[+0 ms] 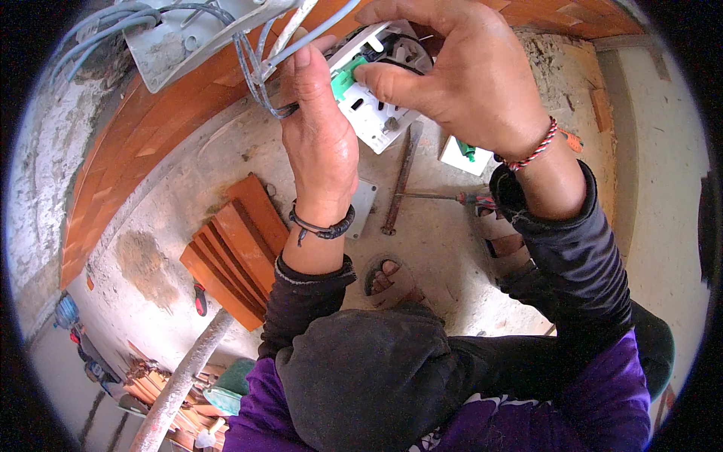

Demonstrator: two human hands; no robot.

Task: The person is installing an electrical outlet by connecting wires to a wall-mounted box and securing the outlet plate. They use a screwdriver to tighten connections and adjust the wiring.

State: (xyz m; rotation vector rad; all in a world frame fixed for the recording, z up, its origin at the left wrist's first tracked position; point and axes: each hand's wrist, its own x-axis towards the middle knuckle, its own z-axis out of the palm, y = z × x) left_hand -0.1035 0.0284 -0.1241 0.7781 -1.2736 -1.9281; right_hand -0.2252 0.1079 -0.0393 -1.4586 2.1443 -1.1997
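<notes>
Both hands are raised at the top of the head view around a white electrical fitting with slots, a green part and dark wires inside. My left hand grips it from the left, thumb up along its edge. My right hand is closed on its right side, the thumb pressed against the green part; its other fingers are partly hidden behind the fitting. Grey cables run beside my left hand, up to a white plastic box at the upper left.
On the floor lie a stack of orange-brown boards, a rusty metal bar, a long screwdriver and a white plate with a green piece. A pale pole slants at the lower left. An orange-brown clad wall curves along the left.
</notes>
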